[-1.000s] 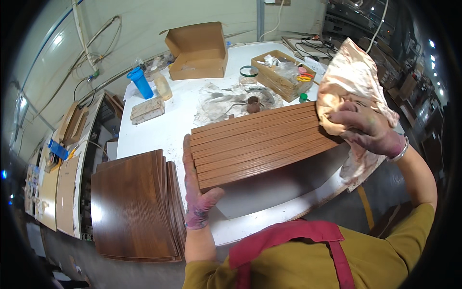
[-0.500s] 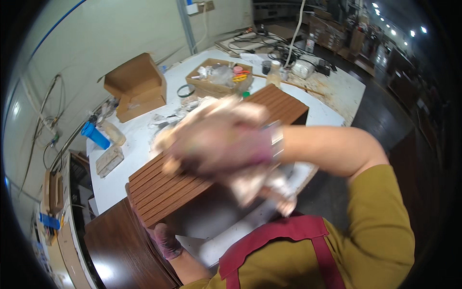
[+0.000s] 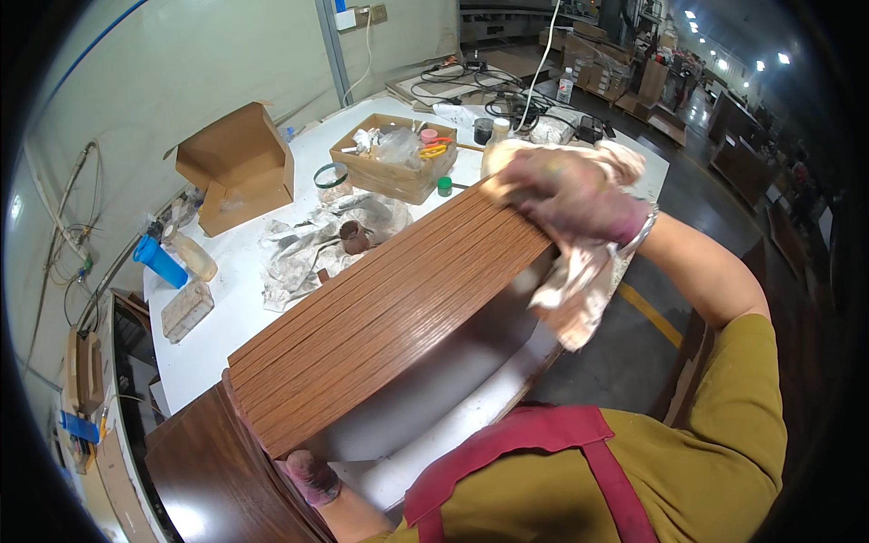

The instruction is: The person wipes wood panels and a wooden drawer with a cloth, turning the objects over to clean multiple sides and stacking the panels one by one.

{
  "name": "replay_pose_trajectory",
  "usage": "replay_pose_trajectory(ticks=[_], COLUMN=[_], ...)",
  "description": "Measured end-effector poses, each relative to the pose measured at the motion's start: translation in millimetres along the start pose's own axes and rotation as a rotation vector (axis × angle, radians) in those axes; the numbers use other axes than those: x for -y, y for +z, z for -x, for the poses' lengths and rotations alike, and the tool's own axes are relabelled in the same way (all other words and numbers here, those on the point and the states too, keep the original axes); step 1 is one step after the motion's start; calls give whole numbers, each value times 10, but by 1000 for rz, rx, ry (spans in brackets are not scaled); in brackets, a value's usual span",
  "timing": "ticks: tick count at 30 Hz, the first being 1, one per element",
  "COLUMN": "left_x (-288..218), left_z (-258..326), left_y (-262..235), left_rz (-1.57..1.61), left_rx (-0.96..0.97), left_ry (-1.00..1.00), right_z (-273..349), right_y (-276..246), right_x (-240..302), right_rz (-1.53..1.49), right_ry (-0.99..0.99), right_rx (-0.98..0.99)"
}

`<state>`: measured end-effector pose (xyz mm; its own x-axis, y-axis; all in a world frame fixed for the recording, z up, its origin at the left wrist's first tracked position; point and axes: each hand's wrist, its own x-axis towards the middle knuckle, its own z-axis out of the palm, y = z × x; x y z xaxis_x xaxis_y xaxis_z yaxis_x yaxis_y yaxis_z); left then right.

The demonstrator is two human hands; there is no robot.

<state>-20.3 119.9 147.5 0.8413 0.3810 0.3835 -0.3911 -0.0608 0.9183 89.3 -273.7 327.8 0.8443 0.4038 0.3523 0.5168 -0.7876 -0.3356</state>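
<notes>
1. The white desk (image 3: 226,308) fills the middle of the view and carries the work; its far end runs toward 1 o'clock.
2. A stack of brown wooden boards (image 3: 389,317) stands on edge on the desk; it reaches from 7 o'clock up to 1 o'clock, and the thin edges face up.
3. A dark wooden panel (image 3: 213,480) lies at 7 o'clock, just beside the near end of the stack.
4. An open cardboard box (image 3: 237,167) sits at 10 o'clock; a second, shallow cardboard tray (image 3: 389,176) with small items is at 12 o'clock.
5. The right hand (image 3: 575,195), at 1 o'clock, rests on the far top end of the stack; its fingers are closed around a pale cloth (image 3: 579,290) and press it on the board edges; part of the cloth hangs down over the end.
6. The left hand (image 3: 312,475), at 7 o'clock, touches the near lower end of the stack; it is mostly hidden, so I cannot tell how the fingers are set.
7. A blue bottle (image 3: 158,261) lies at 9 o'clock; a small green cap (image 3: 444,186) stands near the tray.
</notes>
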Motion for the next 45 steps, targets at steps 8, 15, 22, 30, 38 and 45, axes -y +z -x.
replay_pose_trajectory(ticks=[8, 15, 22, 30, 38, 45], left_x=[77, 80, 68, 105, 29, -93], left_z=[266, 257, 334, 448, 451, 215], left_y=[-127, -83, -117, -239, -203, -10], left_rz=[-44, -32, -57, -68, 0, 179], left_rx=[-47, -35, -58, -84, -35, 87], left_ry=[-22, -34, -39, -36, -27, -19], right_z=[74, 124, 218, 391, 231, -681], right_y=[-37, -3, -233, -913, -162, 1168], right_x=[400, 287, -259, -356, 86, 1668], right_rz=[225, 142, 336, 160, 4, -403], right_ry=[-253, -391, -6, 40, -171, -888], right_rx=[93, 36, 78, -215, 109, 182])
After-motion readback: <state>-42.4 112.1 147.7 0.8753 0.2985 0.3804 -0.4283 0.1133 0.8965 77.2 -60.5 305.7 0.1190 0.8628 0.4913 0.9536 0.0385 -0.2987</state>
